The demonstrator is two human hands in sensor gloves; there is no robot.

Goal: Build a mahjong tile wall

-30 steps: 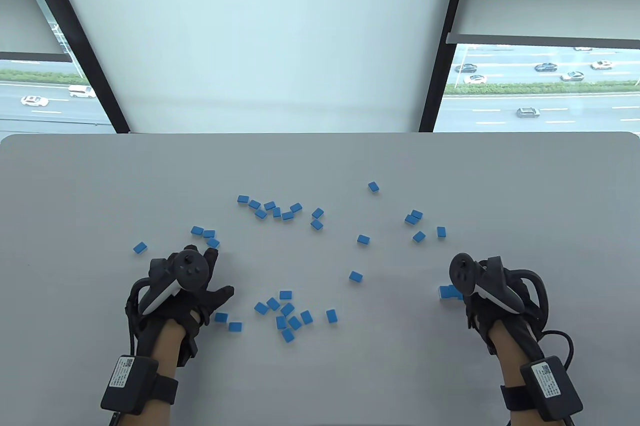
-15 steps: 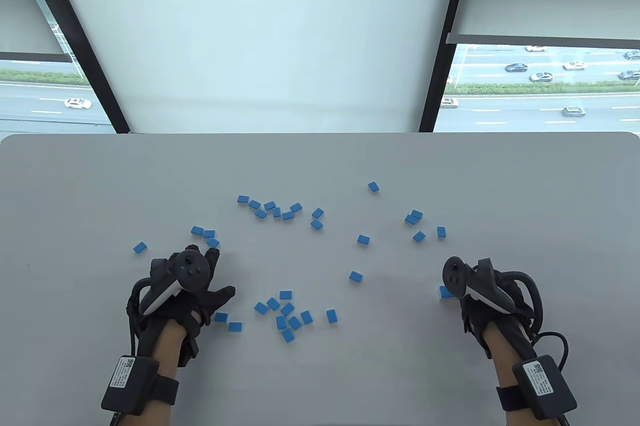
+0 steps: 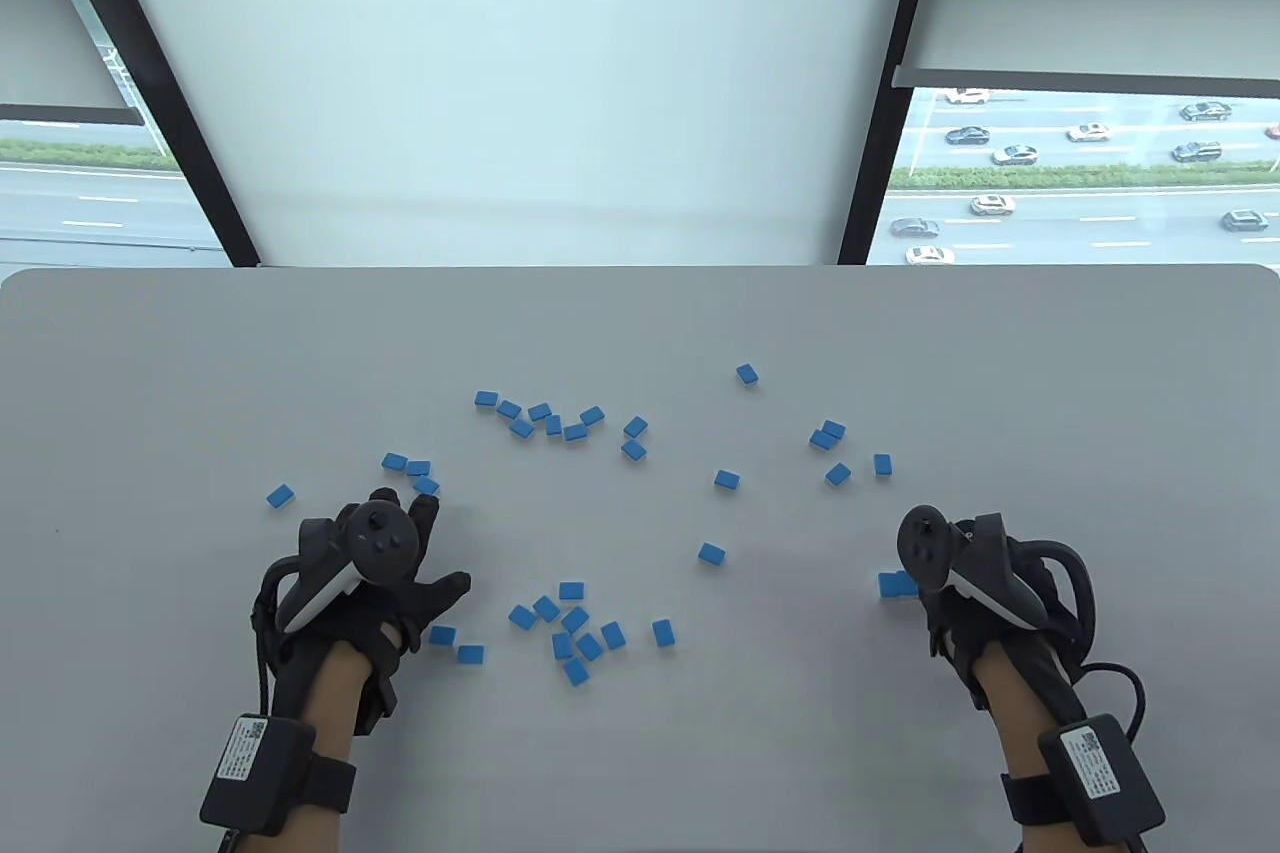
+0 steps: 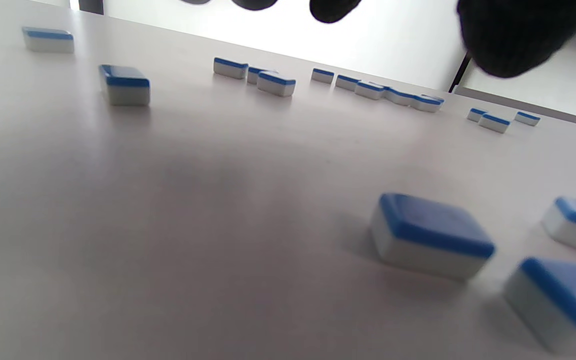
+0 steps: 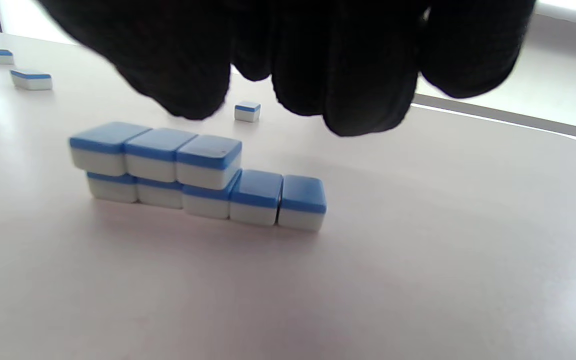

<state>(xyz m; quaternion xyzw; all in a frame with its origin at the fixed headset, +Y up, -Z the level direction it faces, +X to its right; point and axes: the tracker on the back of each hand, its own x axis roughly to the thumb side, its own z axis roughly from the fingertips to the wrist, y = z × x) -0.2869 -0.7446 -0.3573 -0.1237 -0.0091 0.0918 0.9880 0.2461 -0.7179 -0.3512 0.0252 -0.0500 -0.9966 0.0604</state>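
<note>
Right hand (image 3: 965,583) shifted right, hovering above wall (image 5: 193,175).

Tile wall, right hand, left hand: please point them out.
tile wall (image 5: 208,160), right wrist view, upper row's end tile
right hand (image 3: 965,593), table view, glove below tracker
left hand (image 3: 400,598), table view, glove's back

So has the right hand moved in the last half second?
Yes. The right hand has shifted slightly right, uncovering more of the tile stack beside it; the loose tiles stay put.

Grey table (image 3: 200,373): scattered blue tiles (image 3: 573,628), short two-layer wall (image 5: 198,175).
</note>
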